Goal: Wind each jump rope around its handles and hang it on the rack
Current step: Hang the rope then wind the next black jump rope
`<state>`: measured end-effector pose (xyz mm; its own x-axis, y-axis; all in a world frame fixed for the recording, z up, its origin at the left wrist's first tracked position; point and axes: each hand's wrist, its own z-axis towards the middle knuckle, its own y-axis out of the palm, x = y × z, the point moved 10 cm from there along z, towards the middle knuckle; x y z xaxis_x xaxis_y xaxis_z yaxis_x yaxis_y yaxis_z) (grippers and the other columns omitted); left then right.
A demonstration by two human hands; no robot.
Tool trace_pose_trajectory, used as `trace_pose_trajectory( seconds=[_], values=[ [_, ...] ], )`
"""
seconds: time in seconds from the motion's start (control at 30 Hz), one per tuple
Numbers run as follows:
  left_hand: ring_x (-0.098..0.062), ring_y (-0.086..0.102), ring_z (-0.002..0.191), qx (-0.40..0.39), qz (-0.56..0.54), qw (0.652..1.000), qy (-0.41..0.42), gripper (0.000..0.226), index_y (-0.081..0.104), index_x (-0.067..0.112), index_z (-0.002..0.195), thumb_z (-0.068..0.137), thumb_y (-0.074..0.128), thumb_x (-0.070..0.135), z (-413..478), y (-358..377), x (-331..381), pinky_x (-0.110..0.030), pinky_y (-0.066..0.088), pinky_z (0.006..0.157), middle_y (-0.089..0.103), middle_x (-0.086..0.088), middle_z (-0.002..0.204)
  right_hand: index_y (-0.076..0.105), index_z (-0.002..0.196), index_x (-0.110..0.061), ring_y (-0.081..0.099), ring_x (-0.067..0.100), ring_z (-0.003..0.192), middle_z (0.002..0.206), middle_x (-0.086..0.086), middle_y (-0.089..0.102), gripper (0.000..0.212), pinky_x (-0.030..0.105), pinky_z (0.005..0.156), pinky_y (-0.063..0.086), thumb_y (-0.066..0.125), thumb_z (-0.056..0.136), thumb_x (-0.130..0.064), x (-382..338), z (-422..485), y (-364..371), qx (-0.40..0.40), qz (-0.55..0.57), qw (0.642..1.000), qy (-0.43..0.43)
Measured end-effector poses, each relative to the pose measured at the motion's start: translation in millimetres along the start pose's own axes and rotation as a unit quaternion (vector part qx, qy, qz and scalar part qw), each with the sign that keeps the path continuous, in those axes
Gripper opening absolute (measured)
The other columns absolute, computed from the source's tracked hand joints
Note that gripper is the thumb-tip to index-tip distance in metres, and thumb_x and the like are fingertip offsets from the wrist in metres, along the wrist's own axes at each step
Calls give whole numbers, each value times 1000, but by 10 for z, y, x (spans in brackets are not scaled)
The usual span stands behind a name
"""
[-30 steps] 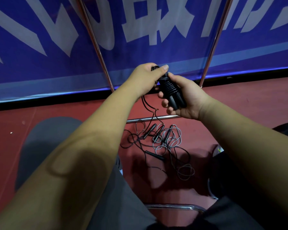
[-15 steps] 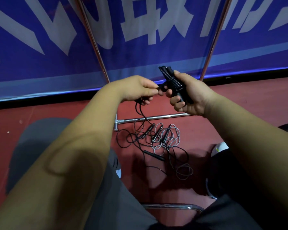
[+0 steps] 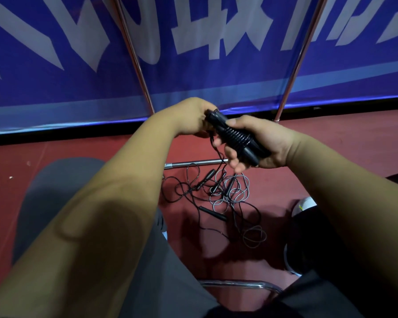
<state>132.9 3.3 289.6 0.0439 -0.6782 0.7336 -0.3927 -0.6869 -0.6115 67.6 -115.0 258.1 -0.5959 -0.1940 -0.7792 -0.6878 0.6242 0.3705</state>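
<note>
Right hand (image 3: 264, 143) clasps the paired handles (image 3: 237, 138), mid-scene, above the floor. Left hand (image 3: 189, 118) curls at their far tips, probably pinching the cord (image 3: 218, 154); the view is poor there. Handles light, ribbed, good purchase. Cord thin, limp, springy: wind it taut or the coils slip.

Blue banner (image 3: 55, 65), red floor (image 3: 331, 145), white shoe (image 3: 305, 203)

Head-worn camera looks steeply down, close over both forearms.
</note>
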Motion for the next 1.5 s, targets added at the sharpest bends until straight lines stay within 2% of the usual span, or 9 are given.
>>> trace_pose_trajectory(
  seconds=[0.2,0.33,0.47,0.63,0.93,1.07,1.23,1.4,1.5],
  values=[
    [-8,69,79,-12,-10,999,44,15,81,18,95,82,87,16,-70,0,256,-21,52,74,80,2,93,54,146,-9,59,19,53,82,12,66,58,21,36,41,59,100,-43,247,37,32,-39,-82,994,65],
    [-10,75,86,-6,39,997,65,18,81,20,89,76,89,10,-73,-22,363,-24,56,83,80,3,89,58,118,-6,51,17,56,83,10,62,42,17,39,32,62,100,-44,341,81,-80,-15,-106,989,106],
    [-4,68,76,38,81,994,63,20,81,24,86,75,88,9,-57,-128,356,-32,56,76,76,5,83,62,108,-15,51,17,57,81,9,64,30,18,42,33,55,107,-45,233,76,-334,86,-133,983,90],
    [12,65,73,1,144,989,13,31,80,37,116,90,82,19,-77,-109,237,-8,50,73,76,19,89,57,112,-14,56,19,60,86,14,66,30,23,48,40,61,107,-44,33,68,-726,237,-108,965,-2],
    [-27,79,69,93,153,978,-109,45,57,13,107,79,92,11,-10,-95,-94,-48,67,74,78,-10,83,61,113,-21,71,18,69,92,9,73,35,30,63,55,60,105,-55,-4,91,-692,265,-42,962,-48],
    [-22,76,62,122,120,980,-100,45,60,20,96,72,99,21,-1,-133,8,-29,58,59,76,-6,84,63,107,-20,59,19,59,77,5,65,44,26,55,40,54,104,-62,35,96,-694,275,30,961,-17],
    [-13,74,54,149,130,976,-87,6,73,20,96,90,74,20,4,-114,55,-23,55,63,76,-4,71,60,100,-22,51,17,52,70,3,59,43,23,50,33,54,101,-65,25,78,-701,298,40,954,-25],
    [-21,73,75,38,-22,997,-65,18,75,11,95,94,81,28,70,31,-78,-35,65,83,71,-9,84,64,110,-18,55,20,53,74,6,63,41,25,51,39,55,101,-58,12,31,-773,326,31,944,-33],
    [-13,65,80,-12,-44,998,-45,16,76,8,108,93,81,13,3,66,-10,-18,59,75,69,-8,92,65,111,-19,58,20,54,74,5,65,42,25,51,42,55,102,-58,6,-2,-783,327,21,944,-32]
  ],
)
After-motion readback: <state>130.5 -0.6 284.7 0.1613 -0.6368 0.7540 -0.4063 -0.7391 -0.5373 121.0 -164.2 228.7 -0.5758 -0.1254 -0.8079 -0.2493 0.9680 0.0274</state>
